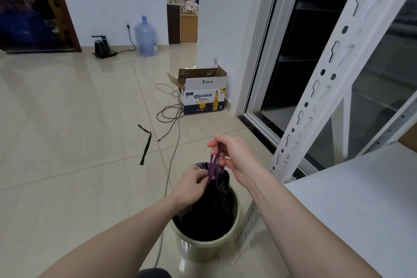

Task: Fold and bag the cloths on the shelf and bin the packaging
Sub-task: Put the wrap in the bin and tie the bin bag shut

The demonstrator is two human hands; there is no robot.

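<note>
Reaching out from the bottom of the frame, both bare forearms angle in toward the middle and meet over the bin point(204, 247), a pale green round bucket sitting on the tile floor right beside the white shelf point(352, 207). The black bag point(212, 207) lining the bin is gathered up into a neck at the top. Left hand point(191, 181) is down low at that neck, fingers curled in and pinched on the purple drawstring point(213, 165) where it comes out of the plastic. Right hand point(234, 156) is higher, wrist bent, fingers closed on the upper loop of the same drawstring and holding it taut, so the strands run pretty much straight between the two hands. Can't see any cloths on the bit of shelf that shows, it's just bare white board.

Further out there's a black strap point(146, 145) lying flat on the tiles, then some loose cables point(168, 117) snaking toward an open Coronita Extra box point(204, 97) by the wall. Way back are a kettle point(100, 46) and a big blue water jug point(146, 37).
</note>
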